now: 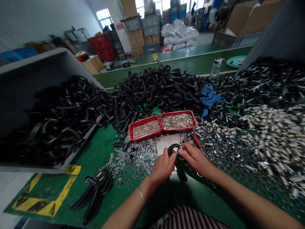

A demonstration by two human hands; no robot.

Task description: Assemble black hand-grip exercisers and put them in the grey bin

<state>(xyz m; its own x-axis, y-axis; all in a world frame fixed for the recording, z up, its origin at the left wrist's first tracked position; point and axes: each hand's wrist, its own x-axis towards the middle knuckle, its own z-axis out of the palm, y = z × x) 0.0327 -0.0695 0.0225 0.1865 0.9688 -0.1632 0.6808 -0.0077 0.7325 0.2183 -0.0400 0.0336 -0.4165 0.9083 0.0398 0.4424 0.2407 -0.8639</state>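
Observation:
Both hands meet over a metal plate (164, 142) at the middle of the green table. My left hand (164, 163) is wrapped round a curved black part (173, 147), whose handle hangs down below the fingers. At the end of that curve, my right hand (192, 157) pinches a small shiny metal piece (180, 147). A red-handled tool (196, 140) lies just right of the plate. Behind it stand two red trays, the left one (145, 138) with tiny metal bits and the right one (179, 129) with small pins.
Black parts (157, 86) are heaped behind the trays and spill from a tilted grey bin (78, 149) at left. Washers (135, 159) surround the plate. Metal cylinders (274, 133) cover the right side. Assembled black clamps (95, 190) lie front left. A blue cloth (211, 97) rests behind.

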